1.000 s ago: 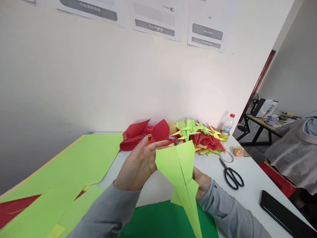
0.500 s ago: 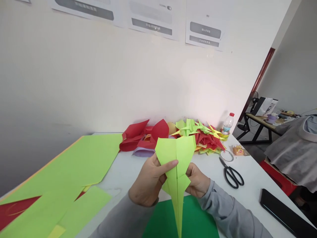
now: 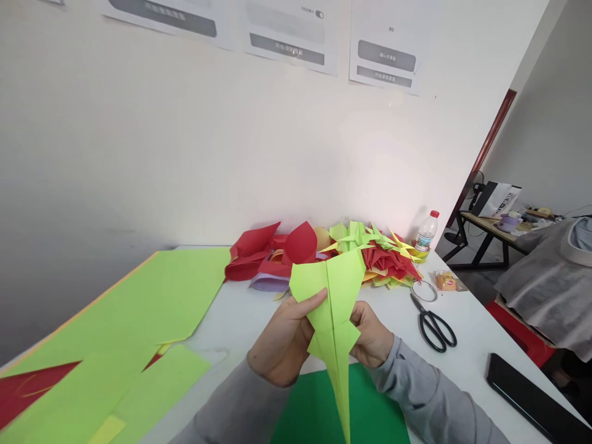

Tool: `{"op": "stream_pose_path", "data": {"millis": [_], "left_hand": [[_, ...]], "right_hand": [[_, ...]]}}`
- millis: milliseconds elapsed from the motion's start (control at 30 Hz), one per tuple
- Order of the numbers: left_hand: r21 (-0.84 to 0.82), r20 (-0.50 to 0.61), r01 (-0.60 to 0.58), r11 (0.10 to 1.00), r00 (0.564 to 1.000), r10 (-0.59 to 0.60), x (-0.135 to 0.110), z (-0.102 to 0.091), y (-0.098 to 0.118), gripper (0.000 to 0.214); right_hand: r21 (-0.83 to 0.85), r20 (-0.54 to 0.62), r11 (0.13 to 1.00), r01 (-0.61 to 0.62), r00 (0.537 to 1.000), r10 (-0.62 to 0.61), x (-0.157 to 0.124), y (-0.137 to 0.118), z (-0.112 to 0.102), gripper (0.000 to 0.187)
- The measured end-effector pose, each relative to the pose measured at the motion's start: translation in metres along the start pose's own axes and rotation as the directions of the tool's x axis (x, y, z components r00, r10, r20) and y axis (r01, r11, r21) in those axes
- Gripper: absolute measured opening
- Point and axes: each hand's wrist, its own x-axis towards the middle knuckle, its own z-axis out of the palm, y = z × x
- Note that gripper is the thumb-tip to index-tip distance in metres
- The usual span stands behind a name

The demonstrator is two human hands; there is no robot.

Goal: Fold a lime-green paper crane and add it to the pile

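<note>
Here, left hand [image 3: 283, 338] and half-hidden right hand [image 3: 371, 338] tight on green paper plane [image 3: 333, 288]

- White wall [image 3: 185, 154] with printed sheets [image 3: 386, 58] taped near the top.
- White table [image 3: 472, 354] set against that wall.
- Wooden desk [image 3: 481, 223] on black legs far right, near a red door frame [image 3: 486, 145].

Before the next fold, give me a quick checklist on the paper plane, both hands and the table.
1. Left hand grips plane: ok, thumb on its left wing.
2. Right hand grips plane: ok, at its right side.
3. Centre crease straight: ok.
4. Plane clear of table: ok, held up over the dark green sheet.
5. Scissors clear of hands: ok, lying to the right.
6. Underside folds: cannot tell, hidden.
</note>
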Motion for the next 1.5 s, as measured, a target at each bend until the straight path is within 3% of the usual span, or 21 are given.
{"op": "stream_pose_path", "data": {"millis": [167, 333, 533, 667, 967, 1100, 1233, 1333, 1500], "left_hand": [[0.002, 0.011, -0.071, 0.997, 0.997, 0.071, 0.001, 0.003, 0.002, 0.058], [0.049, 0.013, -0.148, 0.988, 0.989, 0.147, 0.005, 0.001, 0.000, 0.046], [0.172, 0.034, -0.070, 0.983, 0.997, 0.065, 0.003, -0.004, -0.004, 0.041], [0.176, 0.081, -0.061, 0.982, 0.996, 0.047, 0.003, -0.005, -0.006, 0.038], [0.258, 0.072, -0.070, 0.964, 0.996, 0.053, 0.005, -0.006, -0.007, 0.042], [0.287, 0.050, -0.097, 0.953, 0.995, 0.086, 0.006, -0.004, -0.008, 0.039], [0.287, 0.094, -0.033, 0.957, 0.996, 0.006, 0.004, -0.002, -0.011, 0.040], [0.270, 0.143, -0.019, 0.963, 0.990, -0.020, 0.004, -0.004, -0.013, 0.048], [0.278, 0.113, -0.041, 0.960, 0.994, 0.009, 0.005, -0.004, -0.015, 0.048]], "right_hand": [[0.041, -0.003, 0.999, -0.013, 1.000, 0.013, 0.000, -0.002, 0.000, 0.040], [0.055, -0.063, 0.996, 0.073, 0.996, -0.070, 0.003, -0.002, -0.004, 0.037], [0.038, -0.106, 0.990, 0.134, 0.986, -0.129, 0.006, -0.007, -0.012, 0.038], [0.028, -0.111, 0.992, 0.123, 0.987, -0.119, 0.008, -0.011, -0.014, 0.036], [0.017, -0.124, 0.998, 0.065, 0.990, -0.062, 0.008, -0.014, -0.010, 0.032], [0.040, -0.158, 0.995, 0.091, 0.984, -0.084, 0.009, -0.014, -0.009, 0.030], [0.042, -0.174, 0.987, 0.152, 0.974, -0.143, 0.010, -0.017, -0.009, 0.025], [0.008, -0.142, 0.988, 0.153, 0.978, -0.151, 0.008, -0.018, -0.010, 0.026], [0.027, -0.065, 0.995, 0.096, 0.993, -0.094, 0.007, -0.017, -0.015, 0.033]]}}
